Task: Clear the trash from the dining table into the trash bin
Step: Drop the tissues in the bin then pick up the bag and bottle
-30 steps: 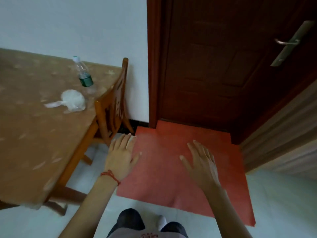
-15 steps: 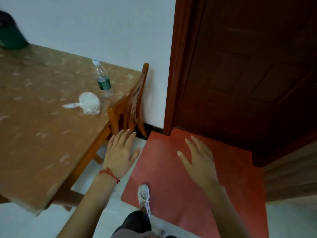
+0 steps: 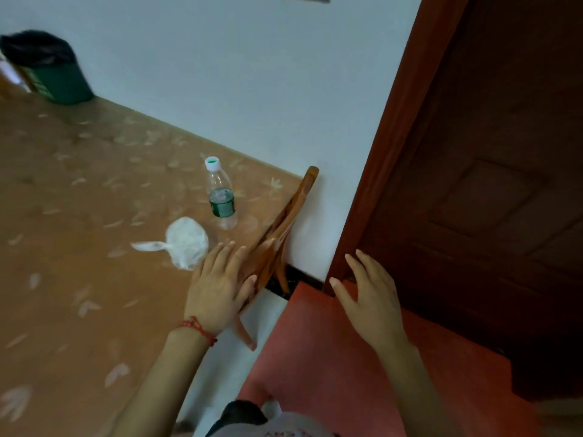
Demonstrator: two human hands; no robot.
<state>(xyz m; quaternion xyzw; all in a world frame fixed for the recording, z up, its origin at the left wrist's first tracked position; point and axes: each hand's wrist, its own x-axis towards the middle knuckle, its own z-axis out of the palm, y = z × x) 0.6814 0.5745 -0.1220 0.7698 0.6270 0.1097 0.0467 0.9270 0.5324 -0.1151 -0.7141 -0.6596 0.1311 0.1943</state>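
Observation:
A crumpled white plastic bag (image 3: 186,241) lies on the brown dining table (image 3: 79,247) near its right edge. Just behind it stands a clear plastic bottle (image 3: 220,194) with a white cap and green label. A green trash bin (image 3: 53,74) with a black liner sits at the far left end of the table, by the wall. My left hand (image 3: 219,285), with a red string on the wrist, hovers open over the table's right edge, just right of the bag and not touching it. My right hand (image 3: 370,296) is open and empty over the red mat.
A wooden chair (image 3: 277,244) is tucked against the table's right side, beside the white wall. A dark red door (image 3: 489,184) and its frame fill the right. A red mat (image 3: 347,373) covers the floor below my right hand.
The view has swung left and closer to the table, and the bin has come into sight. My left hand has moved from over the floor to the table edge near the bag.

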